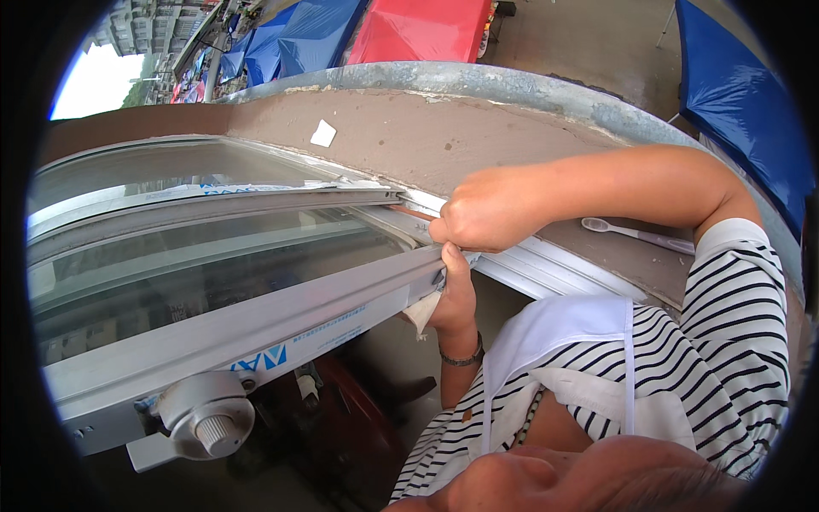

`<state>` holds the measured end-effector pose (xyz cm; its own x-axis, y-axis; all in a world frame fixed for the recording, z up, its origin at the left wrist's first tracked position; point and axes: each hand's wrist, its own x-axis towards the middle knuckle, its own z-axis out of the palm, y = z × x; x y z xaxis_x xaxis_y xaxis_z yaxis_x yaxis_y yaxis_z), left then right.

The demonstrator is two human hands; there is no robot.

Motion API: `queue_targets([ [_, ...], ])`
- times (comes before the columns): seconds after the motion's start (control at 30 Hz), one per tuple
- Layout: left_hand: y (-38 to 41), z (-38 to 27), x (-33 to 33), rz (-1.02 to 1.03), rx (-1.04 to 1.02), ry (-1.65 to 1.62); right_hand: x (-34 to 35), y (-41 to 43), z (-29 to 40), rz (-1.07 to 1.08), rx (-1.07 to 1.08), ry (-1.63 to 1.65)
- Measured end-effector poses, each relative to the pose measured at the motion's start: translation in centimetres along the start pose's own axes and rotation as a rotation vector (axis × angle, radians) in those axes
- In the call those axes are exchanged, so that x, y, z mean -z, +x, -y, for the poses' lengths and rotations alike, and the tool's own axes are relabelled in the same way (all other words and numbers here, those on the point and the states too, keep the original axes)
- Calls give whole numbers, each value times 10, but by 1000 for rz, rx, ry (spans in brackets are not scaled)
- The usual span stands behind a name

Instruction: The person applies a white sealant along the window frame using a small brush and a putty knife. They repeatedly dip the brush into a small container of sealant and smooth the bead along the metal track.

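Observation:
An aluminium sliding window sash (256, 301) with glass crosses the left side, its end at my hands. My left hand (453, 288) grips that end from the inner side, thumb up on the edge. A scrap of off-white cloth or paper (422, 313) hangs below this hand. My right hand (489, 211) reaches over from the outer side, closed in a fist just above my left thumb. From the fist a thin reddish-brown stick (411, 212) runs toward the window track (550, 272). Its other end is hidden in my fingers.
A toothbrush (640, 235) and a white scrap (323, 133) lie on the brown outer ledge (397, 141), which has a grey rim (499, 83). A latch with a knob (208, 416) juts from the sash. Red (419, 32) and blue canopies (742, 102) stand below outside.

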<state>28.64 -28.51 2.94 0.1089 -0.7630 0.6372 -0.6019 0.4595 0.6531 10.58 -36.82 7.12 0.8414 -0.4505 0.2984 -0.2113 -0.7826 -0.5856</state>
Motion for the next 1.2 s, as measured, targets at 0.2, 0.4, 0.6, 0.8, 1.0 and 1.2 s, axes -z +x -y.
queue_targets([
  [0.2, 12, -13, -9, -12, 3, -123, -22, 22, -19, -222, -50, 102],
  [0.4, 10, -12, -12, -39, 15, -180, -11, -10, 10, -200, -146, 154],
  [0.6, 2, 6, -3, 45, 18, -109, -9, -5, 15, -246, -186, 252],
  [0.8, 7, 10, -9, -5, -85, -183, -10, 4, 8, -191, -161, 143],
  [1.0, 10, 1, -13, -78, -197, 21, -23, 19, -7, -223, -124, 73],
  [1.2, 10, -9, -14, -105, -80, -30, -17, 52, -14, -159, -119, 29],
])
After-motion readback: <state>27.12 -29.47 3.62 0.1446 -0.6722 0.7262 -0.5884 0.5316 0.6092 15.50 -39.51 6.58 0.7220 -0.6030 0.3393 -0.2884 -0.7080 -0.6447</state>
